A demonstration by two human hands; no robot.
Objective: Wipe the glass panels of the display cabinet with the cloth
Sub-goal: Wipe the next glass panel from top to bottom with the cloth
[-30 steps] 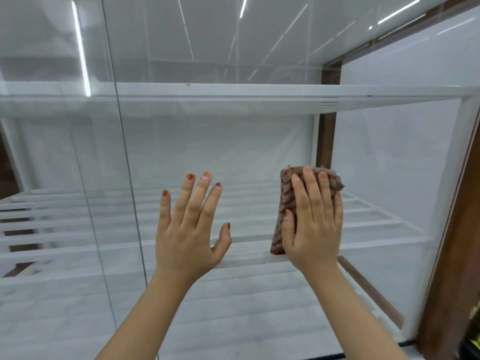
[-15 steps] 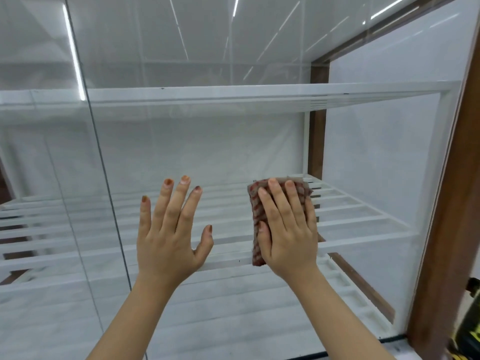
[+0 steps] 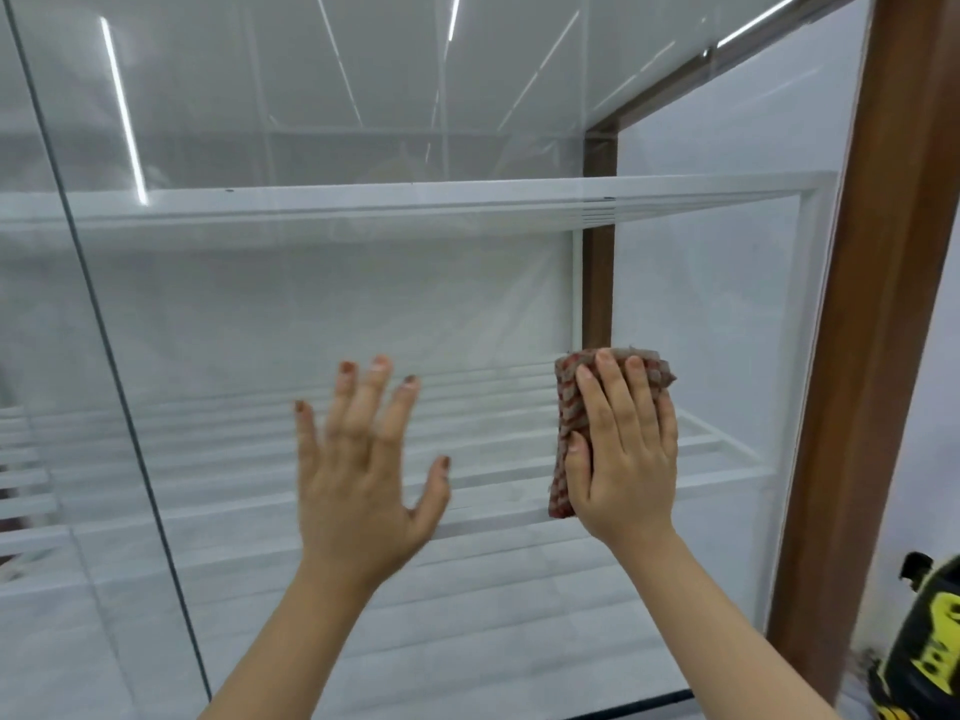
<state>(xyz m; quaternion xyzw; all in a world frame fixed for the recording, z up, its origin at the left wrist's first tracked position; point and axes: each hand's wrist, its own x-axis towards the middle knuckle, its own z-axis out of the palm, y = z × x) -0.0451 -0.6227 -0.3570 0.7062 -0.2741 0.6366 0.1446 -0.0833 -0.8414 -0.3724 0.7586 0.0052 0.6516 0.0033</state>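
Observation:
The display cabinet's front glass panel point(image 3: 467, 122) fills most of the view, with white slatted shelves behind it. A folded red-and-grey patterned cloth point(image 3: 569, 407) is pressed flat against the glass under my right hand point(image 3: 626, 459), right of centre, level with the lower shelf. My left hand point(image 3: 363, 470) is spread open to the left of it, palm toward the glass, fingers apart and holding nothing; it is motion-blurred. Whether it touches the glass I cannot tell.
A brown wooden post point(image 3: 878, 330) frames the cabinet's right edge. A dark seam point(image 3: 109, 356) between glass panels runs down the left. A yellow-and-black object point(image 3: 930, 646) sits at the bottom right, outside the cabinet. An upper white shelf point(image 3: 415, 200) spans the cabinet.
The view has swung rightward, so the wooden post and the yellow object now show. Both hands remain at the glass, the right one still pressing the cloth near the lower shelf level.

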